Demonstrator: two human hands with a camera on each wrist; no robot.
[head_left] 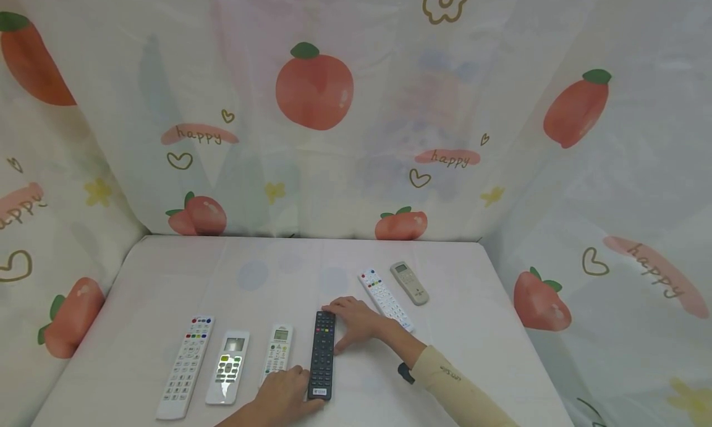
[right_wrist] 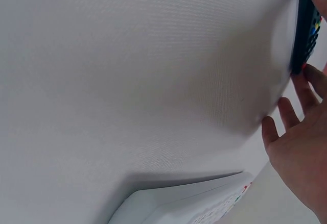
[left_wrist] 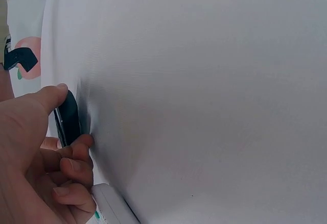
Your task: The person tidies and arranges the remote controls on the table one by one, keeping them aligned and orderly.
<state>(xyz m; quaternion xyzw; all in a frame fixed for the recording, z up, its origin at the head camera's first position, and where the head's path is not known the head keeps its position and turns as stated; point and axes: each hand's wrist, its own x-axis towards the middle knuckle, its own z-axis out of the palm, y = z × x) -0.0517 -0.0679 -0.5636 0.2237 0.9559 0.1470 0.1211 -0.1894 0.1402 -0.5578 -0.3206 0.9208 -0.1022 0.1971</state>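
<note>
So, left to right on the white table (head_left: 139,279): long white remote (head_left: 186,366) with coloured keys, short white remote (head_left: 228,367) with a screen, and a slim white remote (head_left: 277,350), all lying side by side in a near row. Next in line is the black remote (head_left: 322,363), flat on the table, roughly parallel to the others. Left hand (head_left: 285,397) grips its near end, thumb on one edge and fingers curled on the other per the left wrist view. Right hand (head_left: 356,324) sits at its far end, fingers fairly straight and spread, fingertips touching the top edge, nothing clasped. Further right and further back, a white remote with coloured buttons (head_left: 385,299) and a small grey remote (head_left: 409,282) lie angled, apart from the row. My read: four of six lined up, black one being squared off, two left to bring in
</note>
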